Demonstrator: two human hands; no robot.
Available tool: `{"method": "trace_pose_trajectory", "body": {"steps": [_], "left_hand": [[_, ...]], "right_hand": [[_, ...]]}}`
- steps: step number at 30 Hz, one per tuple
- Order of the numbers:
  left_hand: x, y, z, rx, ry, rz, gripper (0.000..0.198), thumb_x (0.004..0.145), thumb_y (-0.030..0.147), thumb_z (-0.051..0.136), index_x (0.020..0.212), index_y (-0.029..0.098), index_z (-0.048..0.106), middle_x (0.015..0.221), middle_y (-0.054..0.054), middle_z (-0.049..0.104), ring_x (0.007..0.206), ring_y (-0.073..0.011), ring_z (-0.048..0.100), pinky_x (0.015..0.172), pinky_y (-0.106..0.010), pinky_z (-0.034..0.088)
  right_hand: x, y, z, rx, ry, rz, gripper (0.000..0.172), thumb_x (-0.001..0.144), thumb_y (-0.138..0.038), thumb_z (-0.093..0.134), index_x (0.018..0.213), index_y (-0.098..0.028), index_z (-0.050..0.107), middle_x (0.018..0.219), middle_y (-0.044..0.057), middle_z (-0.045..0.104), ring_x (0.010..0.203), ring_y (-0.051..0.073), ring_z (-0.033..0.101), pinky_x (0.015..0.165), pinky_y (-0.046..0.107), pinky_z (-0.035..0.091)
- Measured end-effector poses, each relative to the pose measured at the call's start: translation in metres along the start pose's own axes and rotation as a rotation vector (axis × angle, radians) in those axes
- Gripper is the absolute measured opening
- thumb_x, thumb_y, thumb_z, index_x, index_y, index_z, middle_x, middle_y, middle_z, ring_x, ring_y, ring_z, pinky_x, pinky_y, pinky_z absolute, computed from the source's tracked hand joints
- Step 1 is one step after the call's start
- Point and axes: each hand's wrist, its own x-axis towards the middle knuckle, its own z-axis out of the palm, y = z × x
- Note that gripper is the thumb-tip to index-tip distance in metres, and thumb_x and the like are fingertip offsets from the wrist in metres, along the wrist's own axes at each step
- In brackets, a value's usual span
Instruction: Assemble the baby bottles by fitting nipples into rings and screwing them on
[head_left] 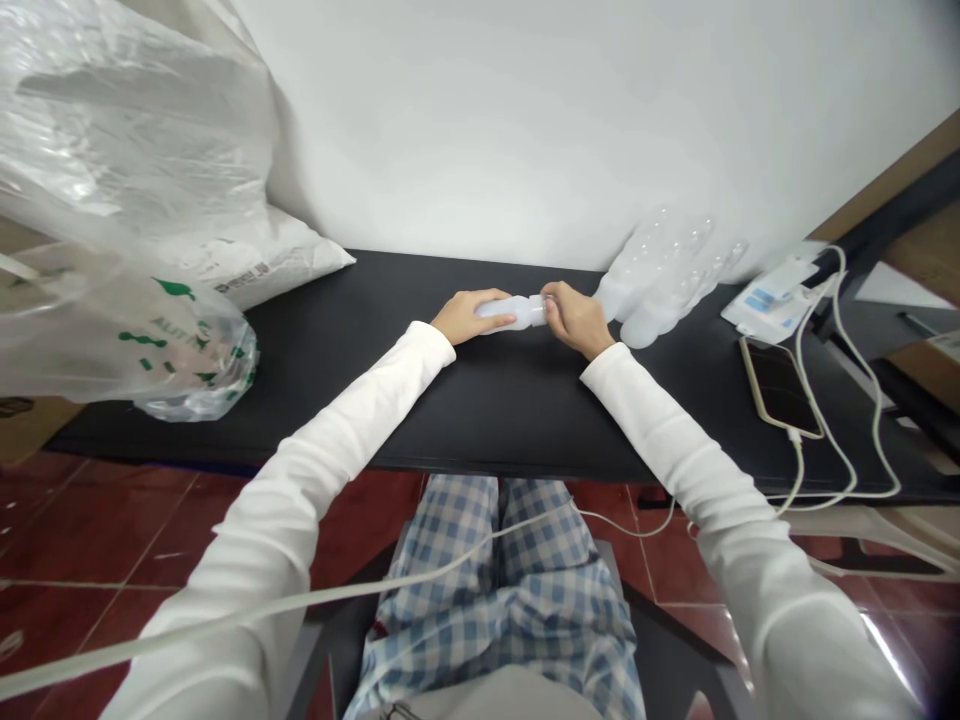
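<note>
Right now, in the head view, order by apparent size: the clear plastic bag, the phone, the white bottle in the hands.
1. clear plastic bag, by far, though nearest the camera.
2. phone.
3. white bottle, partly covered by the left hand and right hand, so its place below the phone is unsure.

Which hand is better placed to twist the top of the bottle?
The right hand, probably: it pinches the neck end of the bottle, while the left hand wraps around the body and can hold it steady.
</note>
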Motion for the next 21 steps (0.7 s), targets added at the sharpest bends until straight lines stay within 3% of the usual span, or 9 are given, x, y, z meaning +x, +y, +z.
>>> {"method": "trace_pose_trajectory", "body": {"steps": [3,7,12,15,18,21], "left_hand": [[0.0,-0.001,0.002,0.019,-0.007,-0.013,0.05,0.089,0.058,0.065,0.125,0.025,0.072,0.122,-0.006,0.076,0.105,-0.0248,0.072,0.096,-0.039,0.052],[0.0,-0.006,0.006,0.281,0.046,0.077,0.061,0.088,0.064,0.065,0.132,0.023,0.069,0.115,-0.013,0.076,0.099,-0.0276,0.072,0.093,-0.042,0.05],[0.0,-0.007,0.007,0.492,0.067,0.247,0.07,0.091,0.073,0.051,0.136,0.021,0.065,0.109,-0.017,0.074,0.094,-0.0288,0.07,0.091,-0.044,0.045],[0.001,-0.001,0.007,0.517,0.078,0.277,0.072,0.093,0.074,0.046,0.14,0.022,0.063,0.112,-0.017,0.073,0.097,-0.0289,0.068,0.091,-0.044,0.043],[0.001,0.003,0.007,0.499,0.078,0.261,0.072,0.092,0.074,0.047,0.139,0.023,0.063,0.112,-0.017,0.072,0.098,-0.0297,0.068,0.091,-0.045,0.043],[0.0,0.001,0.007,0.473,0.099,0.227,0.073,0.091,0.076,0.049,0.135,0.021,0.066,0.11,-0.017,0.074,0.099,-0.0312,0.068,0.09,-0.045,0.044]], "right_hand": [[0.001,-0.001,0.001,-0.064,-0.026,0.076,0.033,0.098,-0.035,0.031,0.105,-0.019,0.059,0.093,0.01,0.073,0.082,0.024,0.068,0.068,0.031,0.042],[0.006,-0.007,0.009,0.009,-0.022,0.26,0.031,0.1,-0.033,0.029,0.104,-0.022,0.058,0.087,0.008,0.071,0.074,0.025,0.064,0.069,0.033,0.042],[0.013,0.0,0.015,0.263,-0.104,0.492,0.036,0.098,-0.038,0.029,0.071,-0.025,0.049,0.071,0.005,0.063,0.068,0.023,0.057,0.063,0.033,0.044],[0.015,0.003,0.012,0.339,-0.169,0.593,0.038,0.098,-0.036,0.031,0.063,-0.025,0.043,0.064,0.006,0.06,0.068,0.023,0.059,0.063,0.034,0.045],[0.011,-0.001,0.009,0.287,-0.148,0.597,0.038,0.1,-0.034,0.029,0.066,-0.025,0.045,0.071,0.007,0.065,0.075,0.024,0.063,0.069,0.035,0.046],[0.005,-0.008,0.007,0.175,-0.053,0.455,0.044,0.105,-0.041,0.021,0.081,-0.024,0.053,0.084,0.008,0.07,0.082,0.025,0.067,0.075,0.036,0.047]]}}
